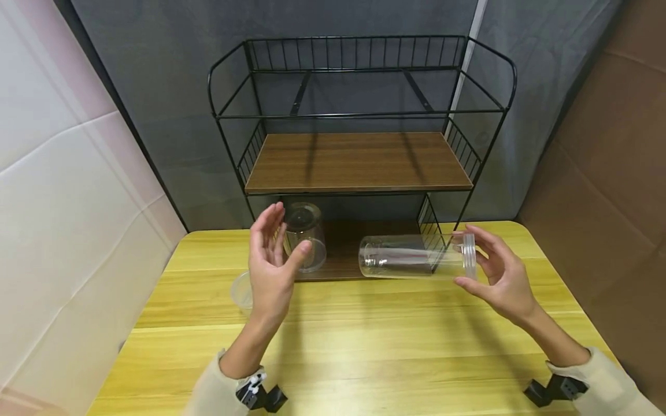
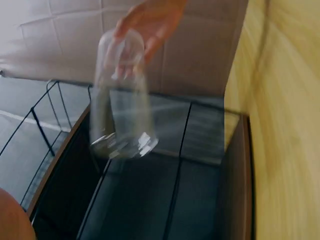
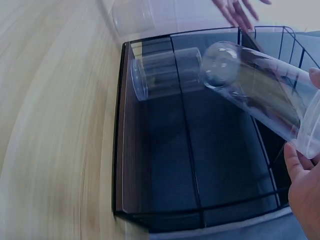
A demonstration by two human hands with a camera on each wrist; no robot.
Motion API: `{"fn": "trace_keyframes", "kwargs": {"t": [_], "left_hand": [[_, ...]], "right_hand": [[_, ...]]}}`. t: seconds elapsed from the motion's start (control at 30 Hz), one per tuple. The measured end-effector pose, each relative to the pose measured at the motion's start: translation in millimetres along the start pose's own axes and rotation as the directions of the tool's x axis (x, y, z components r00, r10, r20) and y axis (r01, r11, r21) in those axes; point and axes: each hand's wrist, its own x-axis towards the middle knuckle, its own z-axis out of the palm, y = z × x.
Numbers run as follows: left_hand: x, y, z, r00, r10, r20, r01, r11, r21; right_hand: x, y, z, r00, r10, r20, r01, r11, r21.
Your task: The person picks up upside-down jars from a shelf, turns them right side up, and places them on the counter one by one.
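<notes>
My right hand (image 1: 499,271) grips a clear cylindrical jar (image 1: 400,257) by its ridged rim end. The jar lies sideways in the air before the lower shelf, its closed base pointing left. My left hand (image 1: 273,263) is raised in front of a second clear jar (image 1: 312,254), which stands on the left of the lower shelf. Its fingers are extended with the thumb apart, holding nothing. The hand partly covers that jar in the head view. In the right wrist view the standing jar (image 3: 167,72) has its wider rim against the shelf board.
A black wire rack (image 1: 359,112) with a brown middle board (image 1: 359,162) stands at the back of the yellow wooden table (image 1: 374,341). Another clear round container (image 1: 241,290) sits on the table, partly behind my left hand. A brown panel (image 1: 609,173) borders the right side.
</notes>
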Motion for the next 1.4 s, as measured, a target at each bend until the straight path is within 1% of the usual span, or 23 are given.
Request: {"fn": "trace_keyframes", "kwargs": {"t": [0.1,0.17,0.23,0.3,0.37,0.47,0.57,0.7,0.83,0.97,1.03,1.23,1.33,1.4], "left_hand": [[9.4,5.1,-13.0,0.994,0.097,-0.057,-0.094,0.995,0.046],[16.8,9.6,-22.4,0.987,0.137,-0.081,-0.131,0.989,0.074],[25.5,14.9,-32.3,0.985,0.157,-0.071,-0.150,0.983,0.102],[36.0,20.9,-41.9,0.988,0.149,-0.038,-0.144,0.984,0.104],[46.9,26.4,-51.5,0.992,0.123,0.009,-0.123,0.986,0.109],[62.3,33.2,-63.4,0.994,0.075,0.081,-0.085,0.988,0.128],[75.4,37.0,-71.4,0.990,0.041,0.137,-0.068,0.979,0.194],[88.8,38.5,-75.4,0.984,-0.003,0.176,-0.044,0.964,0.262],[99.0,37.5,-75.8,0.983,-0.039,0.180,-0.017,0.954,0.300],[108.3,36.3,-75.5,0.980,-0.064,0.189,-0.008,0.934,0.358],[112.3,35.3,-74.9,0.977,-0.077,0.197,-0.005,0.923,0.385],[119.8,30.4,-69.7,0.970,-0.114,0.216,0.008,0.899,0.438],[121.3,27.8,-66.8,0.966,-0.132,0.223,0.015,0.888,0.459],[122.3,26.1,-65.2,0.964,-0.142,0.226,0.022,0.885,0.464]], "right_hand": [[0.3,-0.1,-5.9,1.000,0.003,0.002,-0.003,1.000,-0.005],[-0.7,-0.4,-10.4,1.000,0.021,0.002,-0.021,0.999,-0.034],[-1.9,-1.3,-15.1,0.998,0.058,0.001,-0.058,0.995,-0.079],[-3.2,-1.6,-20.5,0.996,0.086,0.002,-0.084,0.987,-0.140],[-4.3,-1.3,-25.8,0.995,0.101,0.011,-0.097,0.974,-0.204],[-5.0,0.9,-33.6,0.995,0.091,0.031,-0.078,0.954,-0.289],[-5.7,3.3,-41.1,0.995,0.089,0.038,-0.069,0.930,-0.360],[-7.3,5.9,-50.7,0.994,0.104,0.026,-0.083,0.902,-0.424],[-8.9,10.0,-59.3,0.994,0.106,0.017,-0.085,0.869,-0.487],[-10.5,15.9,-66.8,0.996,0.087,0.007,-0.069,0.832,-0.550],[-11.6,18.3,-70.1,0.996,0.089,-0.006,-0.076,0.815,-0.575],[-16.3,24.0,-77.9,0.992,0.117,-0.042,-0.117,0.762,-0.637],[-19.0,26.3,-81.3,0.989,0.135,-0.060,-0.141,0.743,-0.654],[-20.3,27.6,-83.2,0.987,0.147,-0.072,-0.157,0.735,-0.660]]}}
